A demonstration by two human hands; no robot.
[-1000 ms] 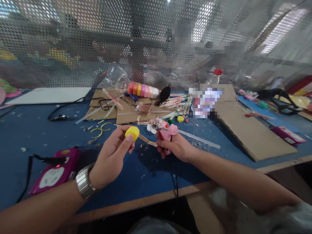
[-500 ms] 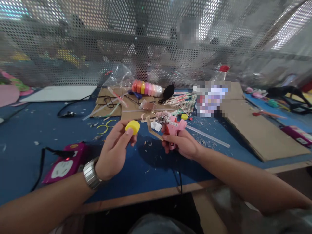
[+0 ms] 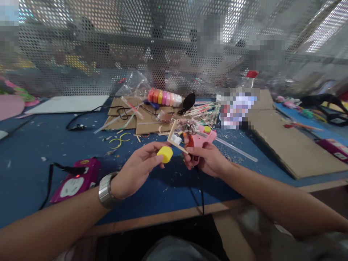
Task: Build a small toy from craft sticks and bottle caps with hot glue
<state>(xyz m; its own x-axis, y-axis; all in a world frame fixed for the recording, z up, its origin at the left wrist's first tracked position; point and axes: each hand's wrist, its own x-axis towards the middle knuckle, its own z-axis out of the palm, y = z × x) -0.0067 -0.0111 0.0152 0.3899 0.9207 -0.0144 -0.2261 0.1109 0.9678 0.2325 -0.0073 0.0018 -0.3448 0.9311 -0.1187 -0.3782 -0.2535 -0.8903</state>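
Between the thumb and fingers of my left hand (image 3: 143, 165) is a small yellow cap-like piece (image 3: 165, 154), its rounded face turned to me. My right hand (image 3: 208, 157) is wrapped round a pink hot glue gun (image 3: 201, 139), whose front end is hidden by stuck-on scraps. The same hand also pinches an L-shaped thin wooden strip (image 3: 178, 146) that sticks out to the left, apart from the yellow piece. Small white pieces (image 3: 176, 139) lie just behind the strip. Another yellow piece (image 3: 207, 129) shows beyond the glue gun.
A purple power box (image 3: 76, 181) with a plugged-in cable is at left. Cardboard sheets (image 3: 293, 145) lie at right. At the back are coloured tubs (image 3: 164, 98), paper-wrapped sticks (image 3: 205, 112) and a red-capped bottle (image 3: 251, 74). A clear glue stick (image 3: 236, 148) lies beyond my right hand.
My left hand has moved right and slightly down with the yellow piece, closer to the wooden strip. The glue gun and strip have shifted a little right, and the strip has turned.
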